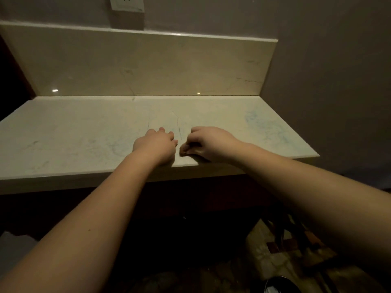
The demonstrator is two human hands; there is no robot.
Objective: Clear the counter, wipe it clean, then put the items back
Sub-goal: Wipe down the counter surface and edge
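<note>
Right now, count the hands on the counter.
2. The left hand lies palm down near the counter's front edge; the right hand is curled beside it, close but apart.

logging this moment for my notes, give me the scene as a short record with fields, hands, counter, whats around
setting: dim room, pale stone counter with a matching backsplash
counter state: bare of items; faint bluish marks toward its right end
left hand: palm down near the front edge, nothing visibly held
right hand: beside the left, fingers curled, fingertips pinched; whether the grip holds anything cannot be told
cloth: none visible
wall: power socket above the backsplash
below counter: dark, patterned floor at lower right
</note>
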